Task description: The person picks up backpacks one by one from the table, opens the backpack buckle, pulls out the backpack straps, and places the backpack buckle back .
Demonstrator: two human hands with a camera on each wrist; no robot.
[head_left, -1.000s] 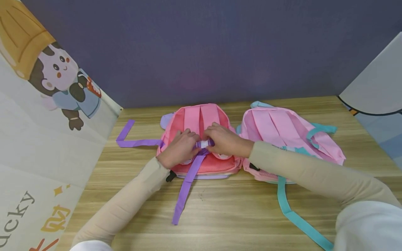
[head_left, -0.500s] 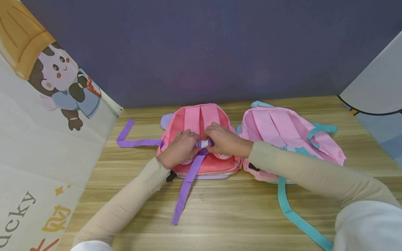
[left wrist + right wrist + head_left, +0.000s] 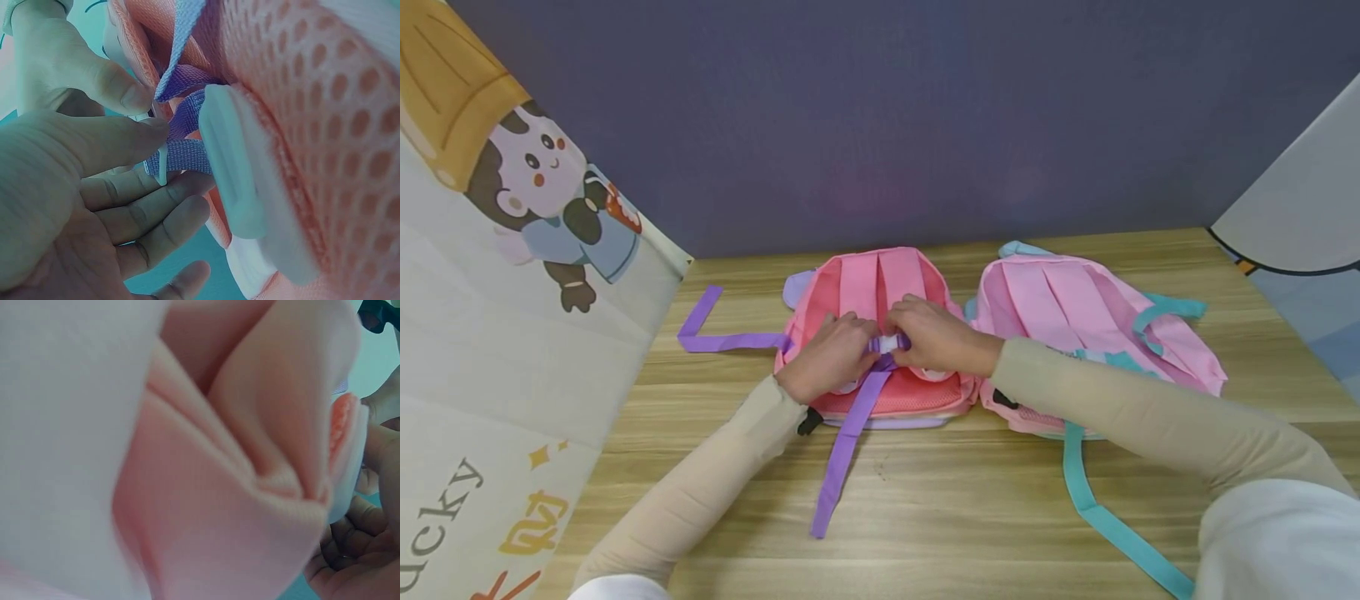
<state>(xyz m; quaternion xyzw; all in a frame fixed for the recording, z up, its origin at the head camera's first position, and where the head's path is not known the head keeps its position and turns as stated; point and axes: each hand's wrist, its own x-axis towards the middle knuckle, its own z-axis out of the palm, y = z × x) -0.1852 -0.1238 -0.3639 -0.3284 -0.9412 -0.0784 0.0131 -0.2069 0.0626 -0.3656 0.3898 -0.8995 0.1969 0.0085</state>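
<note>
In the head view a white plastic buckle (image 3: 888, 344) on purple webbing sits over the coral-pink backpack (image 3: 917, 402), between both hands. My left hand (image 3: 833, 354) pinches the buckle's left end. From the other side my right hand (image 3: 934, 335) pinches its right end, thumb below. The left wrist view has the left thumb and fingers holding the purple strap (image 3: 187, 155) beside a white strap edge, the right hand (image 3: 75, 69) just beyond. A long purple strap tail (image 3: 847, 454) hangs from the buckle toward the front. Pink cloth (image 3: 212, 487) covers most of the right wrist view.
A lighter pink backpack (image 3: 1060, 292) with teal straps lies against the coral one on the right, partly under the right sleeve. One teal strap (image 3: 1105, 521) runs to the front edge. Another purple strap (image 3: 737, 342) lies bent at left. A dark panel (image 3: 880, 125) stands behind the wooden table (image 3: 970, 517).
</note>
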